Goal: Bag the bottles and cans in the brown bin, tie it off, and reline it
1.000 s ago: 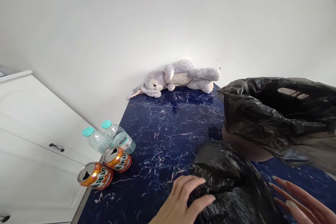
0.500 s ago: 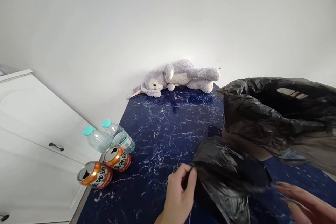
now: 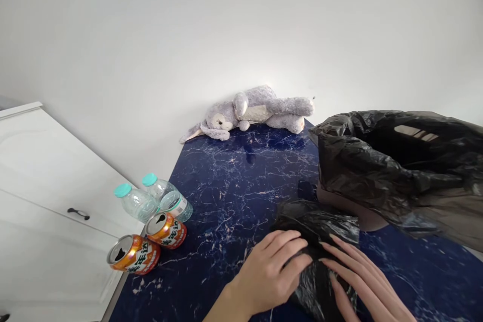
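Note:
A crumpled black plastic bag (image 3: pixel 315 224) lies on the dark blue marbled table (image 3: pixel 234 181) near its front edge. My left hand (image 3: pixel 273 269) rests on the bag's left side with fingers curled over the plastic. My right hand (image 3: pixel 362 276) lies flat on the bag's right side, long-nailed fingers stretched out. Just behind stands a bin lined with a black bag (image 3: pixel 396 166), its mouth wide.
Two orange drink cans (image 3: pixel 149 244) and two clear bottles with teal caps (image 3: pixel 153 198) lie at the table's left edge. A grey plush rabbit (image 3: pixel 249 113) lies against the wall at the back. A white cabinet (image 3: pixel 45 201) stands to the left.
The lifted bag has come down and been gathered smaller. My left hand went from pinching its edge to pressing on it, and my right hand moved in from the right onto the bag.

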Action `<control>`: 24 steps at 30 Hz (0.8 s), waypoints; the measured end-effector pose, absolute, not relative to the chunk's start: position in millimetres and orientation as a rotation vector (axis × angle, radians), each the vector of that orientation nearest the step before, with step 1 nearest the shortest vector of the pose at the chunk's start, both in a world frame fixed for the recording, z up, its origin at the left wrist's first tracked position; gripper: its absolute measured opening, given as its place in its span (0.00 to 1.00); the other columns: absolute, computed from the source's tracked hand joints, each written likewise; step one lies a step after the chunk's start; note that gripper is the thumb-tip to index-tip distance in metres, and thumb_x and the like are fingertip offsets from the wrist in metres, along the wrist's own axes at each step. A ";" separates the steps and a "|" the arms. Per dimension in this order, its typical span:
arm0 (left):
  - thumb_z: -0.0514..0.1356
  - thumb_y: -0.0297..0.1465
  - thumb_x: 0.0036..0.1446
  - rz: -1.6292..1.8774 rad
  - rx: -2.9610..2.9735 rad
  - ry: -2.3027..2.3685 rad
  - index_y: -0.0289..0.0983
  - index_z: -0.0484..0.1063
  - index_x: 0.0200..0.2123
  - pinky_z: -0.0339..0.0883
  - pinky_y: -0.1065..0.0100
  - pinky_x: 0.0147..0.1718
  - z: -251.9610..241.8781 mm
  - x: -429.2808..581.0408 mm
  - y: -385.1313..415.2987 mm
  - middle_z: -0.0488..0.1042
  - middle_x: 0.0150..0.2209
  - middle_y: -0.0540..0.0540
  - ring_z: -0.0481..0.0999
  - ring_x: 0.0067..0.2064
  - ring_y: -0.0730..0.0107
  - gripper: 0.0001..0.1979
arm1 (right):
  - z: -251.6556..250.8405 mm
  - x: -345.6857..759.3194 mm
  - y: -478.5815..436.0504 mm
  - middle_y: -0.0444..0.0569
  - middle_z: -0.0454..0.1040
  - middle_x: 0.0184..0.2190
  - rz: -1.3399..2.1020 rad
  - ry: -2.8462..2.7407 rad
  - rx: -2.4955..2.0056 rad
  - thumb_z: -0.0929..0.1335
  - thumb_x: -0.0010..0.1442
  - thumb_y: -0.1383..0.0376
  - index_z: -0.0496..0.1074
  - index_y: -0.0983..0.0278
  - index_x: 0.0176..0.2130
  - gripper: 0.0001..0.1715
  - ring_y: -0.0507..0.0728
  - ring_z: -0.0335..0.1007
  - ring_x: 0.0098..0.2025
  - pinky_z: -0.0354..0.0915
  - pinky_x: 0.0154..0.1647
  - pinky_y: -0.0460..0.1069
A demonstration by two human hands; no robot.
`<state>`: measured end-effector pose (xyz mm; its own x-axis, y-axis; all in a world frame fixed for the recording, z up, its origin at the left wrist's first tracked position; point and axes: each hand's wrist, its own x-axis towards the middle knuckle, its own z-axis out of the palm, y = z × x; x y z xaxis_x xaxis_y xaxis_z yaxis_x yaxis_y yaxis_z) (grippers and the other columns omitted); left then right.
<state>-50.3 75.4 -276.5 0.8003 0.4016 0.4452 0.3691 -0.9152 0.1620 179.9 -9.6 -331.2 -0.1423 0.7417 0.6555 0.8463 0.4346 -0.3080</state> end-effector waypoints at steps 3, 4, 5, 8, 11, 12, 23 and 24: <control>0.52 0.33 0.78 0.430 2.900 0.551 0.32 0.64 0.70 0.57 0.54 0.75 -274.3 -44.1 87.7 0.70 0.71 0.38 0.59 0.77 0.56 0.22 | -331.6 176.3 9.0 0.50 0.67 0.72 -0.194 -1.978 -1.374 0.65 0.74 0.62 0.62 0.58 0.73 0.32 0.69 0.65 0.72 0.69 0.69 0.63; 0.52 0.37 0.79 0.359 2.883 0.568 0.31 0.63 0.71 0.54 0.54 0.76 -275.2 -42.1 92.3 0.66 0.73 0.37 0.55 0.78 0.56 0.25 | -333.0 174.0 14.7 0.51 0.65 0.73 -0.232 -2.003 -1.391 0.64 0.75 0.61 0.60 0.59 0.75 0.33 0.69 0.64 0.72 0.69 0.68 0.64; 0.52 0.40 0.79 0.307 2.863 0.583 0.30 0.61 0.72 0.52 0.54 0.77 -276.8 -40.5 96.7 0.62 0.75 0.37 0.51 0.79 0.56 0.27 | -335.7 171.8 19.5 0.52 0.65 0.73 -0.278 -2.025 -1.416 0.62 0.76 0.60 0.57 0.60 0.76 0.34 0.70 0.65 0.72 0.70 0.67 0.65; 0.52 0.43 0.78 0.205 2.795 0.598 0.32 0.58 0.75 0.47 0.52 0.78 -282.5 -39.5 105.9 0.54 0.78 0.39 0.46 0.80 0.54 0.31 | -349.7 167.9 26.5 0.56 0.66 0.72 -0.420 -2.056 -1.483 0.58 0.78 0.58 0.47 0.63 0.79 0.38 0.71 0.71 0.68 0.75 0.60 0.68; 0.51 0.45 0.78 0.161 2.728 0.611 0.36 0.50 0.79 0.44 0.51 0.79 -285.9 -42.8 109.8 0.47 0.80 0.43 0.43 0.81 0.55 0.34 | -362.3 169.4 23.4 0.61 0.66 0.71 -0.514 -2.109 -1.496 0.57 0.77 0.57 0.43 0.68 0.80 0.41 0.72 0.74 0.65 0.76 0.56 0.69; 0.50 0.47 0.78 0.150 2.710 0.624 0.37 0.45 0.80 0.44 0.51 0.79 -286.5 -44.0 110.4 0.45 0.80 0.44 0.42 0.81 0.55 0.36 | -364.3 170.7 21.4 0.62 0.65 0.72 -0.534 -2.129 -1.492 0.57 0.77 0.57 0.43 0.68 0.80 0.41 0.73 0.73 0.65 0.76 0.57 0.69; 0.50 0.46 0.78 0.141 2.657 0.670 0.40 0.41 0.80 0.39 0.48 0.79 -289.0 -46.3 108.4 0.41 0.81 0.46 0.39 0.81 0.56 0.37 | -352.9 178.2 6.1 0.58 0.62 0.73 -0.366 -2.205 -1.372 0.65 0.74 0.50 0.48 0.64 0.79 0.46 0.74 0.69 0.69 0.73 0.64 0.68; 0.50 0.45 0.78 0.154 2.658 0.671 0.40 0.42 0.80 0.40 0.48 0.79 -288.8 -46.9 108.0 0.42 0.81 0.45 0.39 0.81 0.55 0.36 | -351.2 176.5 0.3 0.57 0.62 0.73 -0.307 -2.242 -1.304 0.67 0.72 0.46 0.51 0.63 0.79 0.48 0.75 0.68 0.69 0.73 0.65 0.66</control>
<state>-46.9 108.0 -288.8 0.8792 0.4763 0.0101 0.4330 -0.8077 0.4001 176.5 0.3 -351.2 -0.3984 0.7390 0.5432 0.8578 0.5099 -0.0645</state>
